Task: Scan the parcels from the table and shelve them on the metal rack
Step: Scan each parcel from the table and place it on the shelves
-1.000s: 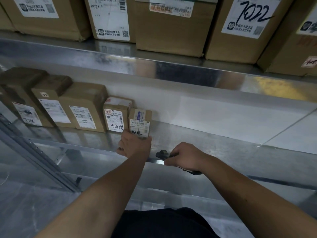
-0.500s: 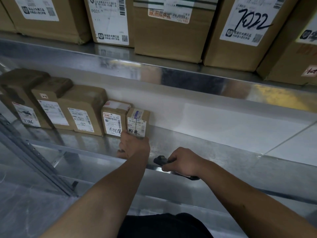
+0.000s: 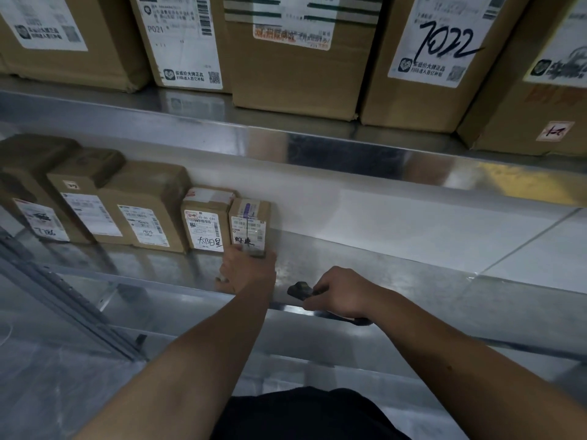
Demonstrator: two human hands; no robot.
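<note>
A small brown parcel (image 3: 249, 223) with a white label and handwriting stands on the metal rack's lower shelf (image 3: 365, 265), at the right end of a row of parcels. My left hand (image 3: 249, 271) is at its lower front edge, fingers curled against it and mostly hidden behind the back of the hand. My right hand (image 3: 343, 295) grips a black handheld scanner (image 3: 300, 290) at the shelf's front lip, to the right of the parcel and apart from it.
Left of the small parcel stand a labelled parcel (image 3: 206, 220) and several bigger boxes (image 3: 143, 204). The upper shelf (image 3: 222, 128) carries large cartons (image 3: 295, 52). The lower shelf is bare metal right of the parcel. A slanted rack post (image 3: 63, 300) runs at lower left.
The view has shifted slightly, so the shelves sit lower in frame. Both hands stay where they were, the left at the small parcel's base and the right on the scanner.
</note>
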